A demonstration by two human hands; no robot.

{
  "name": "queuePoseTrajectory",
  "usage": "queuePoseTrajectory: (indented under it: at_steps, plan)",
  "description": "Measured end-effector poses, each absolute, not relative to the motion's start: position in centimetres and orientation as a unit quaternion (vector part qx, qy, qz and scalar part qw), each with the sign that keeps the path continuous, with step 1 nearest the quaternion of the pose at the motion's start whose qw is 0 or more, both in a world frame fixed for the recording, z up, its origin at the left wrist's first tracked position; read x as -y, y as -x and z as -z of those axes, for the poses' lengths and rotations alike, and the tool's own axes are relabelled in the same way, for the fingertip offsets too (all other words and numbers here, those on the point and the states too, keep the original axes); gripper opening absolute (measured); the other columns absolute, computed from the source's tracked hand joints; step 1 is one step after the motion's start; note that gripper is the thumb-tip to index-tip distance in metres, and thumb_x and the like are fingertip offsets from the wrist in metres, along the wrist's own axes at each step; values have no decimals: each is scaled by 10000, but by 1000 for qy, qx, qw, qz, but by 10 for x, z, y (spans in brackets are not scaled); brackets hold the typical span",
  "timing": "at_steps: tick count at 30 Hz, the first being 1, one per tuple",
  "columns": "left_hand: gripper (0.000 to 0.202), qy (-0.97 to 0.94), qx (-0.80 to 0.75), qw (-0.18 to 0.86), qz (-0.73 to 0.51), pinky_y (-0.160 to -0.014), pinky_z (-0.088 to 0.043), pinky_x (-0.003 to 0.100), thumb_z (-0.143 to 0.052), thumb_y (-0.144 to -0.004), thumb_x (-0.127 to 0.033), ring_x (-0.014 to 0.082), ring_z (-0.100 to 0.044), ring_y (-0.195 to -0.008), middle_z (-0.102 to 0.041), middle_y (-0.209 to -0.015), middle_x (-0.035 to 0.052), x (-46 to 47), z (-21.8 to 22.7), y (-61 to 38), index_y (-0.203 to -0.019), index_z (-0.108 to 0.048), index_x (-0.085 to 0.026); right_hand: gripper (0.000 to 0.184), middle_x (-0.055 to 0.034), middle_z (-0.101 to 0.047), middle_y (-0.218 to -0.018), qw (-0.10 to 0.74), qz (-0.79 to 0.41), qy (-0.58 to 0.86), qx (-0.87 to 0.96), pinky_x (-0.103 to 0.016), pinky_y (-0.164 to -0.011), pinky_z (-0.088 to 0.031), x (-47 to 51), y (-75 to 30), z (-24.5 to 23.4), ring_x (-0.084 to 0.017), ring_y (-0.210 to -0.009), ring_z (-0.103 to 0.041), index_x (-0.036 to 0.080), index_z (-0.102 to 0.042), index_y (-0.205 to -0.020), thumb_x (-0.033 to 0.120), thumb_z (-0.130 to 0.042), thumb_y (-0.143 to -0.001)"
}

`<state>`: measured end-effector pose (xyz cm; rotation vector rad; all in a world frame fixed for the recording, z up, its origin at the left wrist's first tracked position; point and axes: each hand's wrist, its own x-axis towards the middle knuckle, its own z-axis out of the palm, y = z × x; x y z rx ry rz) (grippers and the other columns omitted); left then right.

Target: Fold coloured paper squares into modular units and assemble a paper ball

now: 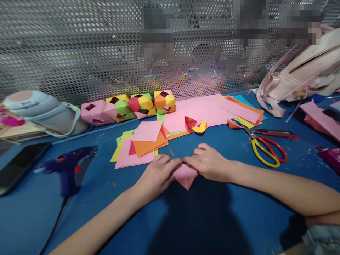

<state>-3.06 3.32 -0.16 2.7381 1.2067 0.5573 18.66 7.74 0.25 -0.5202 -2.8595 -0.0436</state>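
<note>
A small folded piece of pink paper lies on the blue table, its pointed corner toward me. My left hand is closed on its left side, thumb along the upper edge. On the right side my right hand grips the same paper, index finger and thumb at the top edge and the other fingers curled. Just beyond my left hand lies a stack of coloured paper squares, pink, orange, yellow and red. Farther back, a small folded red and yellow paper piece rests near the large pink sheets.
Scissors lie at the right, beside pliers. A blue glue gun and a phone are at the left. Folded paper balls and a tumbler line the perforated metal screen. A pale bag sits back right.
</note>
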Motion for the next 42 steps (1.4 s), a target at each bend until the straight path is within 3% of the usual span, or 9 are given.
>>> queuePoseTrajectory:
  at_steps: [6, 12, 17, 20, 26, 33, 38, 42]
  plan:
    - [295, -886, -416, 67, -194, -682, -442, 325, -436, -778, -74, 205, -567, -755, -646, -829, 67, -32, 4, 32, -1036, -549, -160, 265, -74, -663, -828, 130, -19, 204, 970, -344, -756, -279, -80, -194, -4, -181, -733, -512, 104, -546, -1071, 93, -469, -818]
    - [287, -815, -506, 159, -234, -698, -473, 304, -460, -799, -188, 187, -602, -766, -664, -904, 58, -28, 4, 27, -1077, -534, -201, 303, -33, -665, -846, 241, -236, 333, 880, -311, -814, -364, -81, -194, -4, -149, -801, -574, 152, -537, -1104, 101, -498, -807]
    - [231, -757, -573, 201, -243, -618, -483, 271, -450, -803, -242, 175, -610, -692, -657, -813, 23, -26, -1, 21, -1003, -556, -198, 322, -12, -648, -840, 300, -393, 422, 760, -235, -673, -432, -84, -190, -7, -113, -722, -580, 152, -543, -1070, 96, -529, -754]
    - [262, -761, -570, 188, -246, -648, -494, 282, -450, -802, -243, 185, -622, -729, -668, -862, 47, -27, 1, 22, -1033, -555, -174, 331, -17, -647, -833, 289, -364, 416, 782, -246, -695, -428, -87, -192, -3, -118, -735, -577, 146, -551, -1074, 74, -520, -752]
    - [293, -781, -547, 178, -244, -724, -500, 292, -435, -817, -216, 186, -627, -820, -664, -973, 70, -28, 6, 26, -1087, -542, -178, 291, -65, -650, -967, 227, -183, 336, 895, -334, -817, -374, -91, -196, 8, -186, -907, -546, 167, -555, -1119, 118, -501, -837]
    - [266, -822, -491, 176, -227, -723, -489, 311, -409, -821, -173, 194, -618, -820, -655, -886, 60, -29, 3, 30, -1044, -552, -201, 274, -60, -668, -913, 210, -151, 280, 924, -337, -829, -350, -95, -200, 8, -187, -886, -555, 149, -553, -1120, 111, -479, -860]
    - [191, -792, -533, 186, -232, -615, -464, 292, -459, -817, -258, 183, -570, -672, -603, -739, 31, -28, -2, 24, -952, -572, -182, 276, -37, -657, -871, 269, -255, 348, 861, -312, -797, -400, -92, -195, 2, -152, -834, -572, 159, -570, -1067, 90, -511, -806]
    - [141, -677, -591, 318, -303, -640, -471, 269, -493, -803, -293, 165, -573, -687, -612, -736, -2, -26, -10, 13, -869, -574, -199, 277, -14, -618, -860, 331, -447, 395, 732, -241, -635, -433, -85, -186, -6, -95, -664, -535, 165, -531, -1051, 130, -530, -776]
